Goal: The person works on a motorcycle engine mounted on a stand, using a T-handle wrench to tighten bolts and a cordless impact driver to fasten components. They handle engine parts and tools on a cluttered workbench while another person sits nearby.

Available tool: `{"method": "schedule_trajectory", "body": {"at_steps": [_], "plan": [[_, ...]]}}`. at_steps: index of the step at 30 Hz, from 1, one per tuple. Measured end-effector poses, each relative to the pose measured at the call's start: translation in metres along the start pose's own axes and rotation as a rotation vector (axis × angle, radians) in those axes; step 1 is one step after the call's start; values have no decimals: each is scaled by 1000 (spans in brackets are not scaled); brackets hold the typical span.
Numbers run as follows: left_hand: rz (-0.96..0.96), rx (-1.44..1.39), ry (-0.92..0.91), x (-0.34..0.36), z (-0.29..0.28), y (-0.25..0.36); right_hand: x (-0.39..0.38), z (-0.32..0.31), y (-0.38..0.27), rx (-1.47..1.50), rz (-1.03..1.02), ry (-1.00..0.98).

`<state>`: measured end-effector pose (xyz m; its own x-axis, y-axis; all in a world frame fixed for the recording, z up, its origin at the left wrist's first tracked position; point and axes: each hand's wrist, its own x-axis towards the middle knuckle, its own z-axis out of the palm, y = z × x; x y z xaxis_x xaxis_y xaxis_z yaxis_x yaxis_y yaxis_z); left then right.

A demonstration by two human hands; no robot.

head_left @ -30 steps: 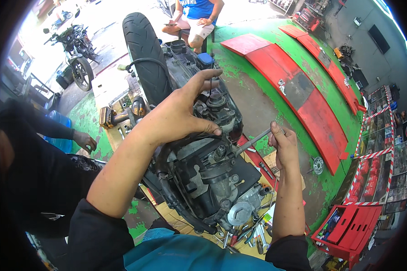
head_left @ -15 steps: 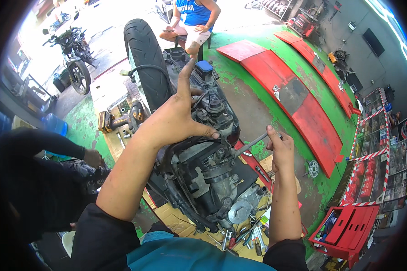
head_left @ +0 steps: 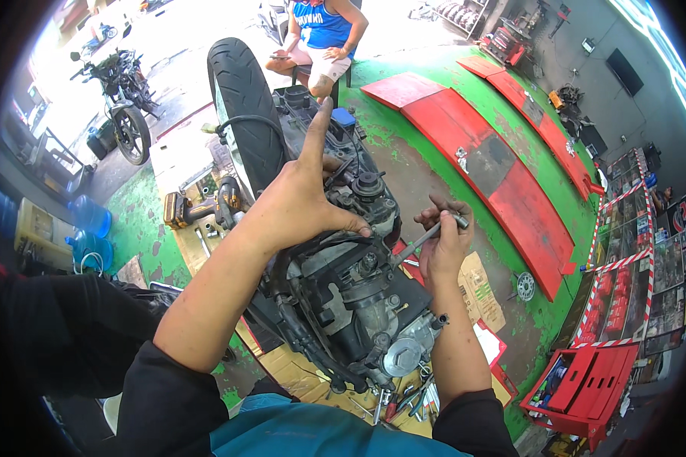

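A scooter engine [head_left: 351,274] with its rear tyre [head_left: 244,107] attached lies in front of me. My left hand [head_left: 305,198] is spread over the engine, with the index finger stretched away from me and the thumb resting near a dark hose. Some of its fingers are hidden behind the hand. My right hand [head_left: 446,236] holds a grey steel bar-shaped wrench [head_left: 417,245] near its outer end, some fingers raised and loose around it. The wrench's other end meets the engine's right side, but that contact is hidden.
A cordless drill [head_left: 198,207] lies left of the tyre, among sockets. Hand tools [head_left: 411,400] lie on cardboard below the engine. Red ramps [head_left: 472,145] stand to the right, with a red tool cabinet [head_left: 587,388] nearer. A seated person [head_left: 320,38] is beyond; a dark-clothed person [head_left: 76,327] is at left.
My right hand has shifted slightly left, and its fingers have loosened and lifted around the wrench's end. My left hand keeps its place. The dark-clothed person's arm at left has moved away.
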<state>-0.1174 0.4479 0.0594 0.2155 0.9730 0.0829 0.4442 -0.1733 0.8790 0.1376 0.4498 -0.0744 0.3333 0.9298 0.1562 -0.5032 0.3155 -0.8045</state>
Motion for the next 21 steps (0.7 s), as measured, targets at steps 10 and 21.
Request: {"method": "schedule_trajectory", "body": {"at_steps": [10,21], "plan": [[28,8,32,2,0,2,12,3,-25,-495,63,-64],[213,-5,64,7,10,-13,1,7,-39,67,324,-161]]}}
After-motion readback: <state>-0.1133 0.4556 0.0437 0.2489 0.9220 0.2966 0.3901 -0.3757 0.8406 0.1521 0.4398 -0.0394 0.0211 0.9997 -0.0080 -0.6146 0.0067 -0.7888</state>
